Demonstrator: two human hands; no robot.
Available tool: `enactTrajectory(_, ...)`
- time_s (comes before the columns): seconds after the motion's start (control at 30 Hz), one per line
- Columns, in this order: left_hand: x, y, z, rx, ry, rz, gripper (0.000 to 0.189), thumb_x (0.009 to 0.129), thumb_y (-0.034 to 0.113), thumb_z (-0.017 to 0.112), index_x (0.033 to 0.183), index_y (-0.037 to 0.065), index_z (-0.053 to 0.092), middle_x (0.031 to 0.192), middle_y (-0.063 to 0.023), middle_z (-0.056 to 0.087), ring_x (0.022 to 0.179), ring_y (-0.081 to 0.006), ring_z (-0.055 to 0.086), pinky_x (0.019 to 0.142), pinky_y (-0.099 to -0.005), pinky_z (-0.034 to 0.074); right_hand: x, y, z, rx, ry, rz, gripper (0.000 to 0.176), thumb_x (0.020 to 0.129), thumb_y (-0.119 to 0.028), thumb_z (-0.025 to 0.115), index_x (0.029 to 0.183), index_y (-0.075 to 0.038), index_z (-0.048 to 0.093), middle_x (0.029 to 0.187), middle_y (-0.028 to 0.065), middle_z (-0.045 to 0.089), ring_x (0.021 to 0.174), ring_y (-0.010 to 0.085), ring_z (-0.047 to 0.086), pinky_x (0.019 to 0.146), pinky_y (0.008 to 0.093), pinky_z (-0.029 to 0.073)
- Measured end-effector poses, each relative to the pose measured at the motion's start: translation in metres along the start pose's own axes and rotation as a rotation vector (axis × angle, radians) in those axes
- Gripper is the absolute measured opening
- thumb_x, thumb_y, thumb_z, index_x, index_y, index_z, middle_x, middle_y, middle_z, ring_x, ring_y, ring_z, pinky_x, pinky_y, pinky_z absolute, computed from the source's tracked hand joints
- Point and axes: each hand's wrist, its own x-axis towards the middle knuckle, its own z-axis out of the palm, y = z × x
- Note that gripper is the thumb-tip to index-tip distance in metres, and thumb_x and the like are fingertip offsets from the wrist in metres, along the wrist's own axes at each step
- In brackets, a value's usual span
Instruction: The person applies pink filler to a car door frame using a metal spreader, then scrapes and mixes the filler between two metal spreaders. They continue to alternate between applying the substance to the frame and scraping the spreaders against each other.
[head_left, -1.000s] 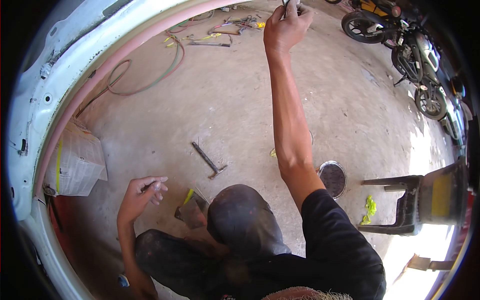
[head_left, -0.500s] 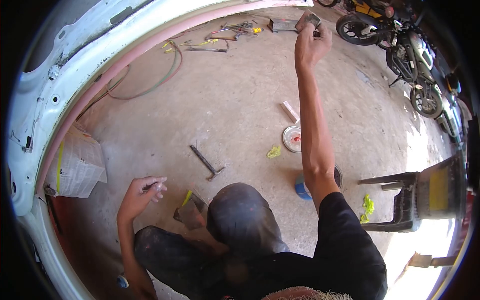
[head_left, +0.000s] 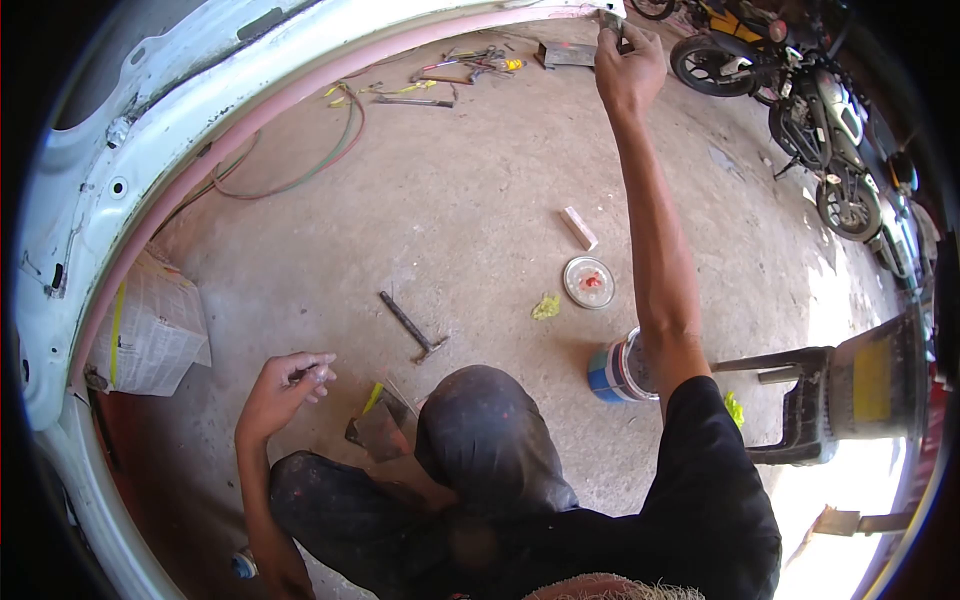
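My right hand (head_left: 632, 65) reaches far forward and grips a putty spreader (head_left: 609, 20), a thin dark plate now tilted nearly edge-on. The plate is at the far end of the pale vehicle panel (head_left: 150, 130); whether it touches is hard to tell. My left hand (head_left: 285, 392) hovers by my left knee with dusty, loosely bent fingers, and I see nothing held in it. Close to that hand lie flat plates (head_left: 382, 432) with a yellow-green strip, and a hammer (head_left: 412, 325). Below my right forearm stands a blue and white can (head_left: 618, 370), partly hidden by the arm.
A round lid (head_left: 588, 283) with a red dab, a block (head_left: 579, 228) and a crumpled yellow scrap (head_left: 546, 306) lie on the concrete. Hoses (head_left: 300, 183) and tools (head_left: 470, 65) are farther off. A dark chair (head_left: 805, 410) and motorcycles (head_left: 840, 120) stand right; a paper-covered box (head_left: 155, 335) sits left.
My right hand has moved slightly forward and turned the putty spreader from face-on to edge-on at the panel's end. The arm has shifted right, uncovering the can and lid. My left hand stays put.
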Motion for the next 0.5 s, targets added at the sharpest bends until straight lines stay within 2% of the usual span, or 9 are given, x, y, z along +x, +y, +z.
enactTrajectory(0.27,-0.002,-0.001,0.000,-0.004,0.004,0.010,0.037,0.105,0.022,0.061,0.133,-0.002,0.066,0.103,-0.0094,0.073,0.083,-0.0119,0.066,0.075,-0.0274,0.055,-0.003,-0.011,0.002,-0.004,-0.040,-0.032,0.029,0.086,-0.026,0.074,0.109,-0.008,0.080,0.096,0.0088,0.070,0.080,0.0221,0.068,0.078,0.0346,0.053)
enactTrajectory(0.37,-0.003,0.002,0.001,0.019,0.011,0.022,0.038,0.106,0.022,0.058,0.131,-0.006,0.065,0.101,-0.0086,0.074,0.082,-0.0113,0.065,0.074,-0.0279,0.056,-0.005,-0.018,-0.003,-0.062,-0.055,-0.058,0.029,0.086,-0.026,0.074,0.108,-0.008,0.080,0.097,0.0094,0.071,0.080,0.0234,0.068,0.078,0.0356,0.053)
enactTrajectory(0.5,-0.002,-0.002,-0.001,0.017,0.004,0.018,0.038,0.106,0.022,0.059,0.132,-0.005,0.065,0.102,-0.0090,0.074,0.082,-0.0115,0.065,0.074,-0.0278,0.055,-0.009,-0.028,-0.006,-0.086,-0.083,-0.085,0.029,0.087,-0.027,0.074,0.108,-0.009,0.080,0.097,0.0095,0.070,0.079,0.0238,0.069,0.077,0.0365,0.054)
